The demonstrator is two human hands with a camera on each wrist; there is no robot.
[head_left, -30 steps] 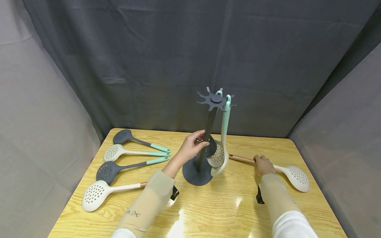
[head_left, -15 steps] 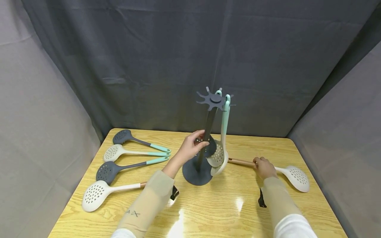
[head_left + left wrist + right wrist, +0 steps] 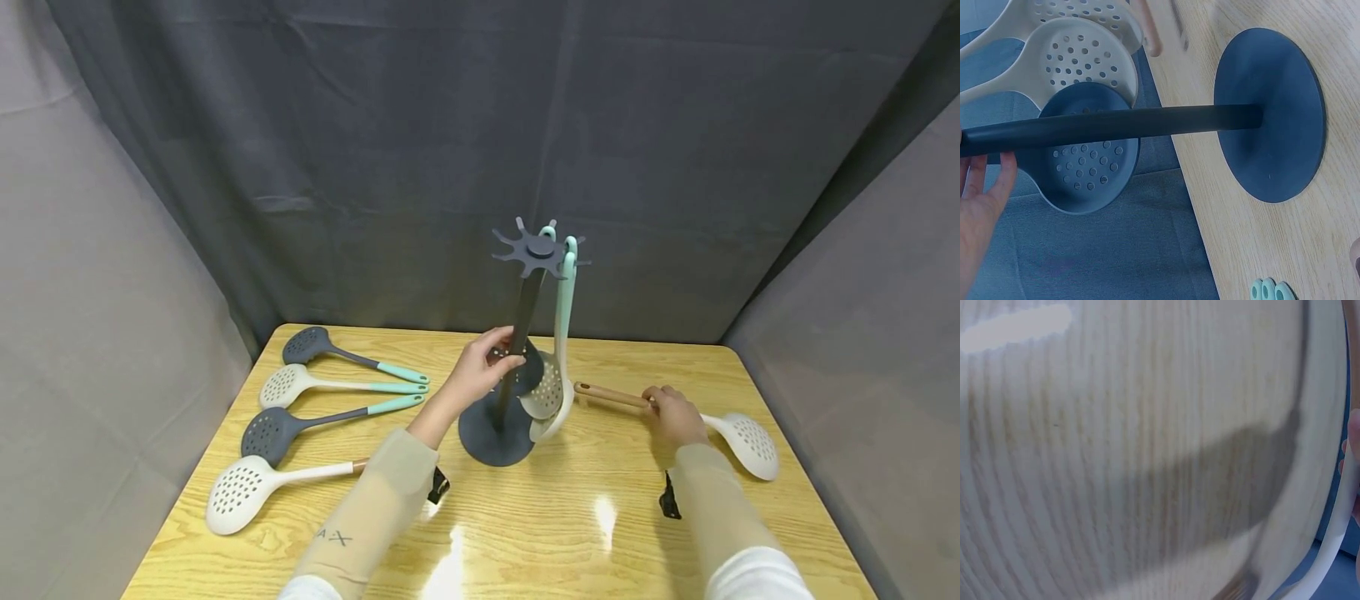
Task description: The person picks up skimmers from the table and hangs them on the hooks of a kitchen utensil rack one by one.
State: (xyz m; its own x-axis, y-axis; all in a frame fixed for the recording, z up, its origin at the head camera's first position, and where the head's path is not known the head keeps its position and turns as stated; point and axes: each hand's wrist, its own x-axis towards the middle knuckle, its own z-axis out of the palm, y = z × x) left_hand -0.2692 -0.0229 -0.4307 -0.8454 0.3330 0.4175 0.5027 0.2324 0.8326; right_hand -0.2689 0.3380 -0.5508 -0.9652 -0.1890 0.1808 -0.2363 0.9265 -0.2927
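Observation:
With thumb and fingers my left hand (image 3: 476, 371) grips the dark pole of a utensil stand (image 3: 528, 308), which has a round base and a star-shaped hook top. From its hooks hang skimmers with mint handles: a dark grey one (image 3: 1088, 175) and two cream ones, the front one (image 3: 1085, 59) overlapping the other in the left wrist view. My right hand (image 3: 675, 417) holds a white skimmer (image 3: 750, 446) by its wooden handle near the white shaft. That handle's end points towards the stand. At the right wrist view's edge, the white shaft (image 3: 1335, 525) shows beside part of my fingers.
Several skimmers lie on the left of the wooden table (image 3: 555, 533): a dark one (image 3: 307, 343) at the back, a cream one (image 3: 285, 385), another dark one (image 3: 270, 433), and a white one (image 3: 238, 496) in front. A dark curtain (image 3: 375, 167) hangs behind.
My right hand has shifted slightly to the right along the skimmer, and the handle's end appears slightly raised. My left hand stays on the pole.

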